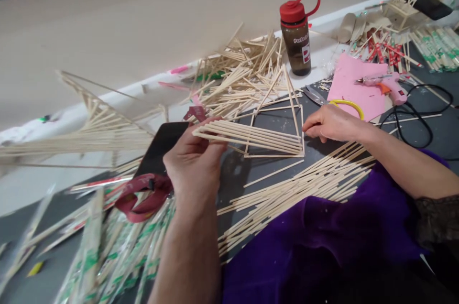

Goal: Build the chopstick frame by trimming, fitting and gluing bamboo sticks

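My left hand (pixel 195 160) is closed around the left end of a stick frame (pixel 274 155), built of thin pale wooden sticks with a flat row of parallel sticks across its side. Slim sticks rise to a peak at the frame's right part. Beside its right-hand upright is my right hand (pixel 332 122), with thumb and fingers curled together. Whether its fingertips touch the upright, or pinch something small, I cannot make out. Below the frame, many loose sticks (pixel 287 189) lie side by side on the dark table, close to my purple clothing.
A red-lidded bottle (pixel 296 41) stands behind a heap of sticks (pixel 247 65). At right are scissors (pixel 347 104), a pink glue gun (pixel 389 85) and its black cable. Left are a larger stick model (pixel 96 127), a black phone (pixel 161 146), a red strap (pixel 143 199) and wrapped chopsticks (pixel 118 246).
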The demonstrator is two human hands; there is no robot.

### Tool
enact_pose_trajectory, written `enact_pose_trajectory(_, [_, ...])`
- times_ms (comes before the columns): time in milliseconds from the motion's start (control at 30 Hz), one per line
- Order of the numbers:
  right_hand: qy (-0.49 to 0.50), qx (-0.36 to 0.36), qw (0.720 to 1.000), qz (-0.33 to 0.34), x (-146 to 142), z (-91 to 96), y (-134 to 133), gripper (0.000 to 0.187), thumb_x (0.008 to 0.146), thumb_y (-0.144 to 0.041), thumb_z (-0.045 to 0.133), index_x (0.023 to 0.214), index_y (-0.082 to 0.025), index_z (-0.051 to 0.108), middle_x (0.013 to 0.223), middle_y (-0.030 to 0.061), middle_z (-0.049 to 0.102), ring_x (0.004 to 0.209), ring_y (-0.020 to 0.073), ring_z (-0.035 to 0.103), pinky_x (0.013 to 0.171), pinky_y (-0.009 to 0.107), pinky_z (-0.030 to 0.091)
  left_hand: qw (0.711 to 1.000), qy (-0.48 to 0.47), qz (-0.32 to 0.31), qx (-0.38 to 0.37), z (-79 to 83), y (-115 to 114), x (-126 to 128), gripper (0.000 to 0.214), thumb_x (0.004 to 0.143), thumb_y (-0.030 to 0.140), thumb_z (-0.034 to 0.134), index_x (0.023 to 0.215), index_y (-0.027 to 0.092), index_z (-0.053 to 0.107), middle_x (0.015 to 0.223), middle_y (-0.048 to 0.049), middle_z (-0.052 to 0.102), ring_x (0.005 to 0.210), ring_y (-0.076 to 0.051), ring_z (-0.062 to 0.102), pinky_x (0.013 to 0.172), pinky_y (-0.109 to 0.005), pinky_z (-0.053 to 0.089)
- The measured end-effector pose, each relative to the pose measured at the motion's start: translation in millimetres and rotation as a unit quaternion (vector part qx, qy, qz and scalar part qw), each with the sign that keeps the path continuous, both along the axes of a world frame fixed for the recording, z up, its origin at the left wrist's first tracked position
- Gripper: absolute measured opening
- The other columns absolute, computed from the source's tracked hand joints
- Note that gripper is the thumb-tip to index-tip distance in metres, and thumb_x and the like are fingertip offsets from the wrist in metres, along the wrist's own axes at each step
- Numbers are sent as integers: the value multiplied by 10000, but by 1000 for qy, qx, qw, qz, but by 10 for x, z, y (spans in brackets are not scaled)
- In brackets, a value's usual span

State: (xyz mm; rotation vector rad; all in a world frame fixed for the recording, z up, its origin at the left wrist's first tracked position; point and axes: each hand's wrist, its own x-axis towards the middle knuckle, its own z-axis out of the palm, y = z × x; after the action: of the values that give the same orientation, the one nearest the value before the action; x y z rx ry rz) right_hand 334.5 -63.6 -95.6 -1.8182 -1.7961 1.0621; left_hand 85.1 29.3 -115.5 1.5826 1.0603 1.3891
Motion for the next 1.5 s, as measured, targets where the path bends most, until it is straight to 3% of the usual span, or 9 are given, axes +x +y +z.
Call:
enact_pose_trajectory(167, [130, -39, 991, -22, -22, -176, 42, 286, 811, -166, 531, 1022, -87, 707, 760, 49, 666, 515, 58, 558, 419, 166, 399, 1000, -6, 5, 3, 41, -6, 31, 209, 615, 140, 748, 824, 132, 755, 712, 16, 716, 569, -58, 538, 487, -150, 402])
enact_pose_trajectory(333, [201, -67, 975, -61, -47, -332, 111, 192, 793, -109, 570, 916, -120, 718, 666, -13, 633, 457, 53, 552, 349, 158, 376, 1000, -12, -8, 6, 46, -5, 25, 180, 587, 140, 733, 764, 158, 757, 728, 17, 723, 578, -64, 546, 478, -148, 407])
enact_pose_trajectory(433, [223, -72, 971, -36, -40, -374, 133, 145, 786, -116, 586, 839, -133, 719, 655, -25, 630, 455, 47, 564, 344, 146, 370, 1000, -12, -3, -1, 51, -10, 24, 210, 585, 135, 734, 790, 170, 767, 725, 21, 725, 581, -62, 552, 480, -141, 412])
enact_pose_trajectory(567, [233, -70, 970, -7, -32, -396, 150, 139, 790, -137, 579, 806, -138, 717, 666, -31, 627, 459, 35, 567, 341, 128, 359, 1000, -8, 2, 3, 47, -15, 24, 250, 599, 141, 738, 844, 179, 777, 737, 20, 729, 587, -58, 557, 485, -132, 414])
enact_pose_trajectory(867, [231, -62, 971, -10, -57, -430, 157, 135, 793, -178, 578, 804, -138, 706, 682, -23, 636, 469, 38, 582, 346, 117, 352, 999, 34, 31, 10, 28, -16, 10, 316, 648, 175, 748, 963, 193, 773, 782, 0, 746, 607, -65, 572, 508, -140, 426])
enact_pose_trajectory(1333, [235, -53, 970, -38, -107, -416, 115, 141, 808, -183, 563, 741, -131, 677, 641, -25, 623, 438, 31, 555, 342, 127, 279, 998, 51, 37, 10, 7, 0, -24, 330, 639, 143, 716, 959, 199, 775, 779, 4, 745, 589, -70, 556, 532, -164, 428])
enact_pose_trajectory(1500, [233, -47, 971, -36, -117, -425, 105, 144, 806, -198, 564, 722, -135, 663, 644, -24, 631, 436, 30, 544, 377, 138, 313, 998, 44, 34, 5, 1, 0, -14, 331, 633, 137, 717, 951, 207, 776, 782, 11, 747, 608, -74, 570, 547, -163, 439])
